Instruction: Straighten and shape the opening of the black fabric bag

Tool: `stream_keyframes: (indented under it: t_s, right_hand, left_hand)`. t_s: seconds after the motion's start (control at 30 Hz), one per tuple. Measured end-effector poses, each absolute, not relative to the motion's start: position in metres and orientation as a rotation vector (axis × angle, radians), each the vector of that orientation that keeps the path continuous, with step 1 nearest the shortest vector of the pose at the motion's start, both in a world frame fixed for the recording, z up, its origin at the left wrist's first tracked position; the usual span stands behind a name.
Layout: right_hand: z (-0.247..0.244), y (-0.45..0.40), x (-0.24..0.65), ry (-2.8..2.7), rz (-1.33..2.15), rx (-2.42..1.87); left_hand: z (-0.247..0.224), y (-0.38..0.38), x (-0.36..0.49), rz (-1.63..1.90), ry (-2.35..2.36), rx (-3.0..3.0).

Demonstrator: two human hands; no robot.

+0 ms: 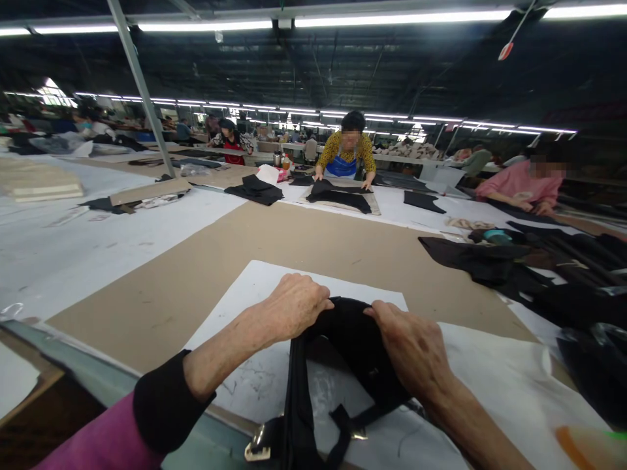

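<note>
A black fabric piece (360,339) with straps and metal buckles arches over the white sheet near the table's front edge. Its top edge is pinched by my left hand (296,303), thumb and fingers closed on it. A short way to the right, my right hand (414,343) grips the same edge, its fingers curled round the cloth. One gold-coloured buckle (258,445) hangs at the lower left of the piece, and a smaller one (359,433) sits on a strap lower down in the middle.
Brown board (304,238) covers the table beyond the white sheet (245,294). Dark cloth (490,261) is piled on the right. Across the table a person in a blue apron (341,164) handles black pieces; another person in pink (522,186) leans over at right. A metal pole (142,85) stands left.
</note>
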State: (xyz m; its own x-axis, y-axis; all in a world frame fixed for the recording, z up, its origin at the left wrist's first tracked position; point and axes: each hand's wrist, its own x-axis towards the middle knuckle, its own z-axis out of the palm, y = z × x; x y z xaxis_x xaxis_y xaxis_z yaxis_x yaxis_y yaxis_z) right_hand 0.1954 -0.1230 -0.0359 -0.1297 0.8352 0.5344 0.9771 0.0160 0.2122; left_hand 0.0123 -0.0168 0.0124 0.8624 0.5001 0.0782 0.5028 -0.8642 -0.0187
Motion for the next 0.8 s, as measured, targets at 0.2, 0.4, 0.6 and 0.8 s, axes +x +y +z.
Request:
stream_keyframes:
  t_s: [0.2,0.4,0.6,0.8]
  right_hand:
    - [-0.034,-0.130,0.208,-1.846,-0.578,-2.066]
    - [-0.033,-0.157,0.215,-1.516,-0.245,-1.900]
    - [-0.045,-0.171,0.215,-1.691,-0.406,-2.057]
    - [-0.039,-0.159,0.208,-1.807,-0.488,-2.089]
  left_hand:
    - [0.015,-0.020,0.017,-0.069,-0.805,-2.975]
    - [0.012,-0.023,0.019,-0.108,-0.902,-2.933]
    - [0.015,-0.025,0.023,-0.304,-0.826,-3.019]
    - [0.021,-0.012,0.044,-0.169,-0.579,-3.136]
